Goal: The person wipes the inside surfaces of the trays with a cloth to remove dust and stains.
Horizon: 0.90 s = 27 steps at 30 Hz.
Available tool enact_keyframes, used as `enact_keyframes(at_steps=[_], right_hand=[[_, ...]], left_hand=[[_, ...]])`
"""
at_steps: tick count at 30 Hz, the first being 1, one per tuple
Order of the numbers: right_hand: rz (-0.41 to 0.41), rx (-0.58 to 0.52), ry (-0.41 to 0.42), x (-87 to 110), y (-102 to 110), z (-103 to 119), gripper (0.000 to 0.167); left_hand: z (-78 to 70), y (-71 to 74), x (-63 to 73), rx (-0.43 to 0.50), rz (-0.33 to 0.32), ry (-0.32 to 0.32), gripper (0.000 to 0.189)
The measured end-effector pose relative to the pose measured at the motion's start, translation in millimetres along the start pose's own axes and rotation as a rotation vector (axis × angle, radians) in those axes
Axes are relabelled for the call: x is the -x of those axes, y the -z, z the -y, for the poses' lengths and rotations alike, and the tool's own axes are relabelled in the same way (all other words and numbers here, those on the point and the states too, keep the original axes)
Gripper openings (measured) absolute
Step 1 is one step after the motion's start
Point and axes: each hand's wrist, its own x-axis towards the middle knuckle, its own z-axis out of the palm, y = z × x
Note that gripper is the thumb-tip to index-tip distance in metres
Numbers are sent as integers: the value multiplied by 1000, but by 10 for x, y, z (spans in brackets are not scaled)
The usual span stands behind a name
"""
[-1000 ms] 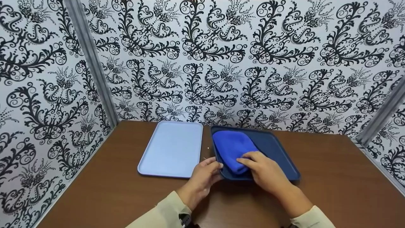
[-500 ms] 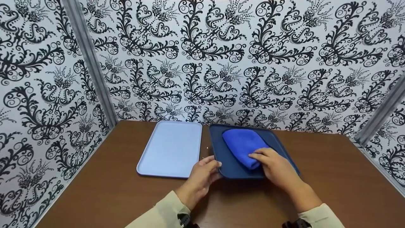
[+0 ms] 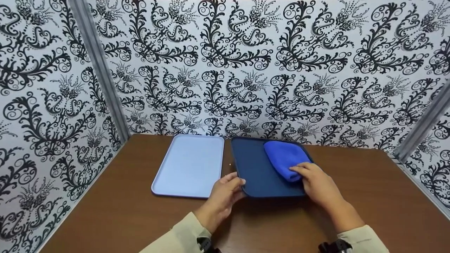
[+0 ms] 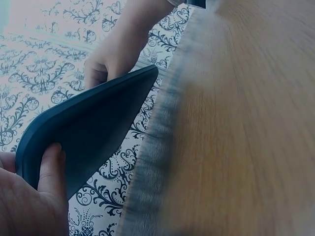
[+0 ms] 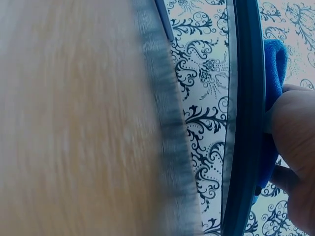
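Observation:
In the head view my left hand grips the dark blue tray at its near left corner, thumb on top of the rim. The left wrist view shows a finger pressed against the tray's underside, and the tray's near side is raised off the table. My right hand holds the near end of a folded blue cloth, which lies on the right part of the tray. The right wrist view has the cloth between the right hand and the tray; part of it is hidden behind the rim.
A light blue tray lies flat on the brown wooden table, left of the dark one. Patterned wall panels stand close behind both trays and along the sides.
My right hand has slid the cloth from the left side of the dark blue tray across to its right side. The left hand has kept its grip on the tray's corner.

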Motion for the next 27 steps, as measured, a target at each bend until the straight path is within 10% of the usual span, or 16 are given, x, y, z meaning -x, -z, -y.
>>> enact_keyframes(at_steps=[27], right_hand=[[43,159,-6,-41,77,534,34]], left_hand=[[-18,-4,6,8,-2,-9,51]])
